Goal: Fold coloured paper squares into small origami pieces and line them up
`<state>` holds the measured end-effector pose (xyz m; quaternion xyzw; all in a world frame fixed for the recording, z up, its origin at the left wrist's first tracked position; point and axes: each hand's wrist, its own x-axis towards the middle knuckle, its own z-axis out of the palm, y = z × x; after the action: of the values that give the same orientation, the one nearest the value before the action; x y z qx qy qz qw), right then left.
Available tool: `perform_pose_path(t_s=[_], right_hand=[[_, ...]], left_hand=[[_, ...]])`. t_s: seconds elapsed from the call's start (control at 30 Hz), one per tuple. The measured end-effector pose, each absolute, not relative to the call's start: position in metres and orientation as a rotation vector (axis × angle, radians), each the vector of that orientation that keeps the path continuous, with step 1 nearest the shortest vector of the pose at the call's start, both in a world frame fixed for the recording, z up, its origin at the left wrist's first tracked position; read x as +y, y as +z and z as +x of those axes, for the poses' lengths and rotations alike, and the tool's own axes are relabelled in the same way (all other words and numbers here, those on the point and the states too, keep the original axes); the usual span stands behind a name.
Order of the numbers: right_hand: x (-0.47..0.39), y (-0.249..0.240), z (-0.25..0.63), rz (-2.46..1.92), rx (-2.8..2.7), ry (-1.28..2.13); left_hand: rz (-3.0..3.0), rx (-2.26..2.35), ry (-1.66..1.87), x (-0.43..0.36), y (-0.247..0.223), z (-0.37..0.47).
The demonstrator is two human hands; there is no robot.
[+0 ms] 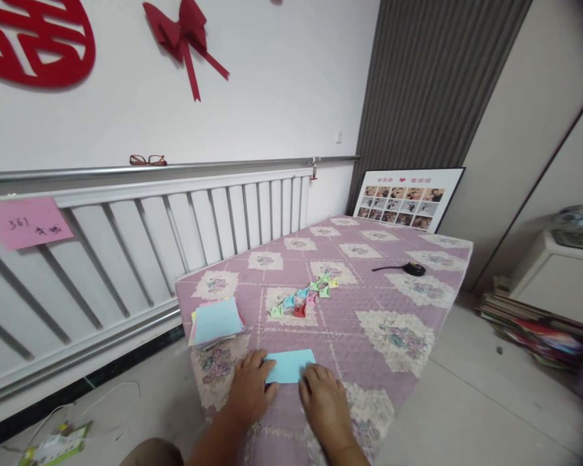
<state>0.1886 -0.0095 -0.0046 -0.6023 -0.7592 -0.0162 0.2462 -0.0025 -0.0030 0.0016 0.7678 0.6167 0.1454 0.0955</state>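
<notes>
A light blue sheet of paper (pixel 290 366), folded into a rectangle, lies flat on the table in front of me. My left hand (pixel 252 386) holds its left end, with fingertips on the paper and the thumb near the lower corner. At the right end, my right hand (pixel 323 404) has curled fingers pressed on the paper's lower corner; the undersides of these fingers are hidden. Beyond the sheet stand several small folded paper pieces (pixel 300 310) in green, blue, pink, red and yellow. A stack of coloured paper squares (pixel 217 321), blue on top, rests to the left.
The table wears a purple flowered cloth (pixel 337 330). A black round object with a strap (pixel 414 268) lies at the far right. Behind the left edge runs a white radiator (pixel 243 210); a framed photo board (pixel 408 197) leans at the back. A power strip (pixel 61 446) sits on the floor.
</notes>
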Motion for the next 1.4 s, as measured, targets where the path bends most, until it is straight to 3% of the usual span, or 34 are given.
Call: perform_pose_path(t_s=[0.6, 0.83, 1.4], right_hand=[[-0.01, -0.004, 0.187, -1.502, -2.165, -0.011], [-0.008, -0.013, 0.184, -1.399, -2.297, -0.086], [-0.009, -0.008, 0.188, -1.396, -2.245, 0.096]], left_hand=[[2.547, 1.639, 0.612, -0.006, -0.009, 0.005], [2.584, 1.649, 0.531, -0.018, -0.005, 0.016], [2.21, 1.836, 0.671, -0.021, -0.003, 0.012]])
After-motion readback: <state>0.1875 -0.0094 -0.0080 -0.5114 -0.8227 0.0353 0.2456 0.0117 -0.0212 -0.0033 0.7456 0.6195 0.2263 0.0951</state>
